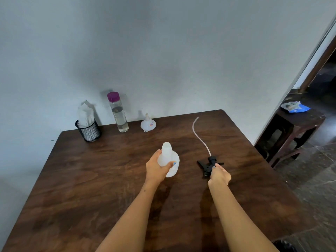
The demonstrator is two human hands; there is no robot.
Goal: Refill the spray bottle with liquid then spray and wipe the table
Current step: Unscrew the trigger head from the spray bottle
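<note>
A white translucent spray bottle body (169,155) stands upright on the dark wooden table (91,179) with its neck uncapped. My left hand (157,167) grips its lower part from the left. The black spray head (209,164) lies on the table to the right, and its pale dip tube (199,135) curves away toward the wall. My right hand (219,174) pinches the spray head from the near side. A clear bottle of liquid with a purple cap (118,112) and a small white funnel (147,123) stand at the table's back edge.
A black mesh cup holding a white cloth (88,129) stands at the back left by the wall. To the right, past the table's edge, sits a dark wooden stool (291,131) with a blue and white packet on it.
</note>
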